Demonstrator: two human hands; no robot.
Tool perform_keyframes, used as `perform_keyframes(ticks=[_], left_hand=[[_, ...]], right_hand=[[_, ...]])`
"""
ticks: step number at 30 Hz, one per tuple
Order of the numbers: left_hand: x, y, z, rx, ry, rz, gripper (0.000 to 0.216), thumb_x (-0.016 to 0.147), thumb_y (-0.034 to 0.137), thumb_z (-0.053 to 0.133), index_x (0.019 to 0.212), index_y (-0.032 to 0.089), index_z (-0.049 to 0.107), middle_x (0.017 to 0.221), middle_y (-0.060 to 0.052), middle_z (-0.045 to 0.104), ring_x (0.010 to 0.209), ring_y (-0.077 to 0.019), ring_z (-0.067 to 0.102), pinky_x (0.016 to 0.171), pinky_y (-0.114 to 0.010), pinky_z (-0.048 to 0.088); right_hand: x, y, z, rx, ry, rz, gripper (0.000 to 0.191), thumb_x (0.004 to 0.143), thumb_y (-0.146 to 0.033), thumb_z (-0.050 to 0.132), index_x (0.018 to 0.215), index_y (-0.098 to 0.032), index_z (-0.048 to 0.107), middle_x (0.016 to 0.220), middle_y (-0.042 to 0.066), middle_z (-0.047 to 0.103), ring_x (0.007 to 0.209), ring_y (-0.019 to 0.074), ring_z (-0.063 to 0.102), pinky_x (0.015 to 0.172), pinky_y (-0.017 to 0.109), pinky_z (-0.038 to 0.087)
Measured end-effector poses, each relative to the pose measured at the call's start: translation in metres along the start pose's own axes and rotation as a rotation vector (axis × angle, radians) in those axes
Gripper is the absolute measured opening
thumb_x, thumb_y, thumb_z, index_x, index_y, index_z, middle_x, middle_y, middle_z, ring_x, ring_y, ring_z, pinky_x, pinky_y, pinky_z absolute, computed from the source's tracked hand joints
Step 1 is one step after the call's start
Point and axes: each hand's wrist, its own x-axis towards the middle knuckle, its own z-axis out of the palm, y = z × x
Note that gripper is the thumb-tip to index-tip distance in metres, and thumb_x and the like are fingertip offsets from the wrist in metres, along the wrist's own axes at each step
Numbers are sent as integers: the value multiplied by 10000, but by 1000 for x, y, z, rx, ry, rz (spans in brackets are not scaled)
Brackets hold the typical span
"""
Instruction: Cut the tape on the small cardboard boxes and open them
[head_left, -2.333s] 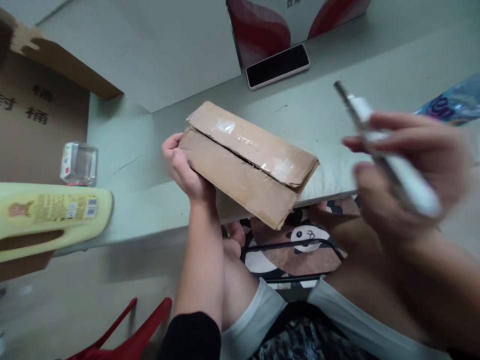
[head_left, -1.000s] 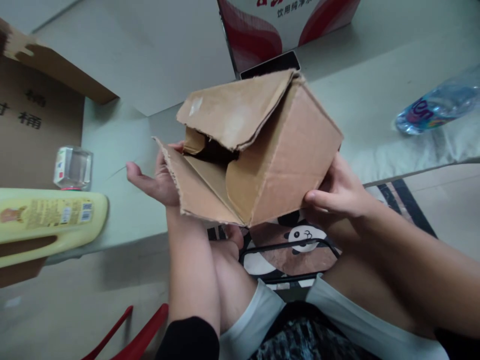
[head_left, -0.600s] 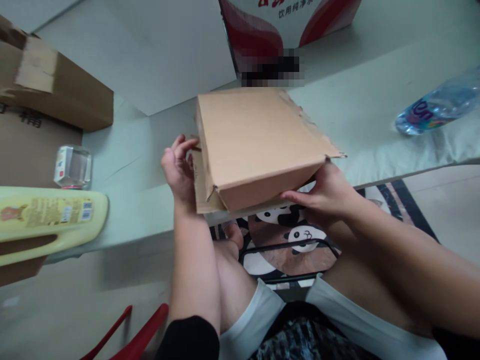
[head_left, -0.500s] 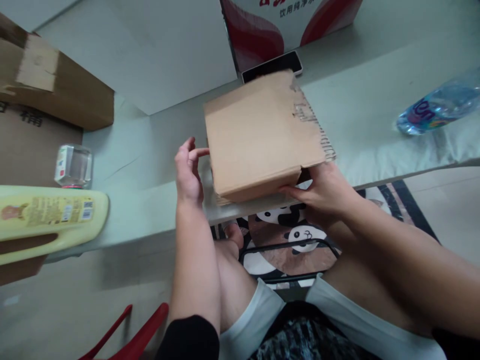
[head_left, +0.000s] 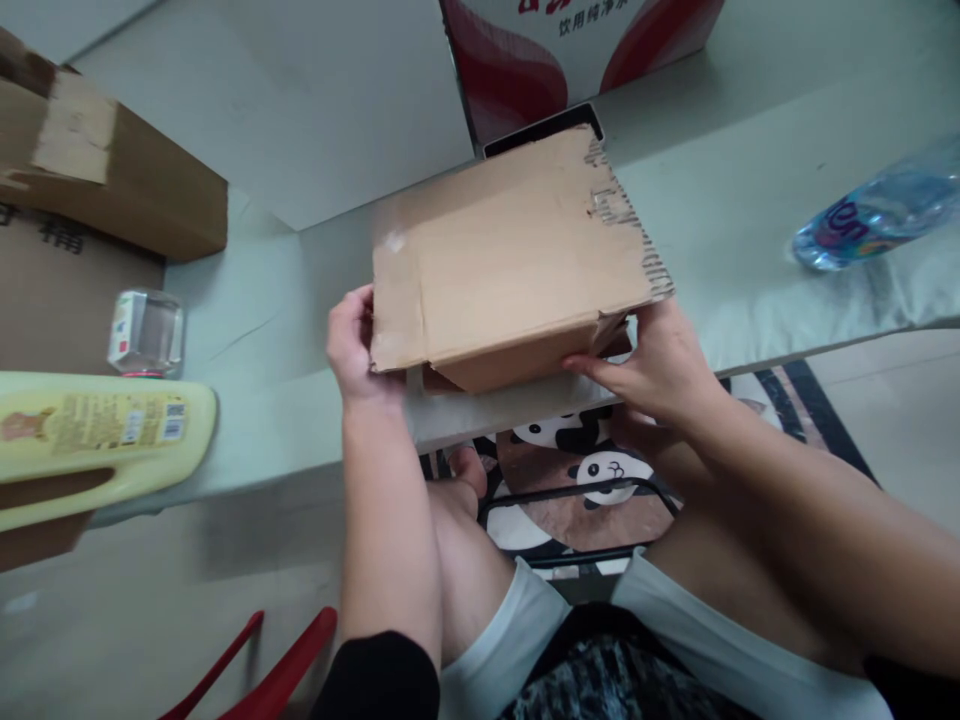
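Observation:
A small brown cardboard box (head_left: pixel 510 265) with torn flap edges rests near the front edge of the pale green table (head_left: pixel 750 250). Its plain broad side faces up. My left hand (head_left: pixel 352 345) grips the flap at the box's left end. My right hand (head_left: pixel 660 365) holds the box's right front corner, fingers under the edge. Whatever is inside the box is hidden.
A yellow bottle (head_left: pixel 97 430) lies at the left edge beside a small glass jar (head_left: pixel 146 330). A large brown carton (head_left: pixel 82 200) stands behind them. A red and white box (head_left: pixel 570 45) and a dark phone (head_left: pixel 540 130) lie behind; a water bottle (head_left: pixel 877 215) lies right.
The white cutter left my right hand. Both hands turned the opened box over, plain side up, and set it on the table. My left hand now grips the left flap.

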Motion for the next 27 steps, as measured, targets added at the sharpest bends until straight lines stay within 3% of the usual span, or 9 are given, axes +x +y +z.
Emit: perform_keyframes(ticks=[2,6,11,17,20,23,25,27], left_hand=[[-6,8,4,-51,-67,26,459,736,673,610,904,248,657,1029,-60,701,1098,-272,654,925,-386,544],[-18,13,15,-11,-206,-6,562,737,767,527,941,258,648,1096,-90,697,1305,-344,555,1024,-468,514],[-17,7,19,35,-230,-78,685,739,869,430,944,251,644,1091,-118,699,1368,-360,507,1018,-505,525],[-11,1,10,-28,-169,-104,476,786,652,617,1017,237,648,1054,-85,719,1242,-321,614,958,-450,563],[-12,0,6,-9,-178,-121,347,812,524,622,956,212,669,873,-66,712,985,-279,708,816,-406,597],[-10,-1,3,18,-184,-77,307,824,484,566,808,195,667,771,-66,684,840,-254,712,753,-391,603],[-5,-5,1,89,-171,-9,285,798,464,609,840,195,691,825,-67,705,890,-262,711,810,-402,600],[2,-11,-3,233,-179,69,347,729,445,730,982,208,712,1026,-73,733,1080,-283,681,961,-415,561]], right_hand=[[-1,1,1,60,38,14,654,687,-454,756,1223,-165,517,1159,164,594,1109,360,590,920,534,517],[-2,5,4,174,92,31,606,677,-457,777,1166,-198,530,1056,122,614,999,326,614,863,505,530],[-1,8,6,229,162,53,512,656,-413,820,1057,-215,571,930,70,640,808,241,613,738,430,546],[-3,1,0,538,172,52,325,843,-447,676,1083,-238,608,976,55,656,908,230,633,817,404,545],[-3,0,-2,705,254,119,282,918,-517,564,896,-240,616,855,26,613,854,196,613,808,363,522],[-2,1,0,805,314,202,305,908,-482,582,755,-221,552,748,-2,530,746,147,556,741,304,484],[-1,2,2,872,332,209,263,881,-428,607,747,-212,540,745,-9,519,748,137,543,731,285,467],[-1,2,2,942,325,205,213,853,-399,621,774,-209,562,768,-3,546,754,148,547,713,292,462]])
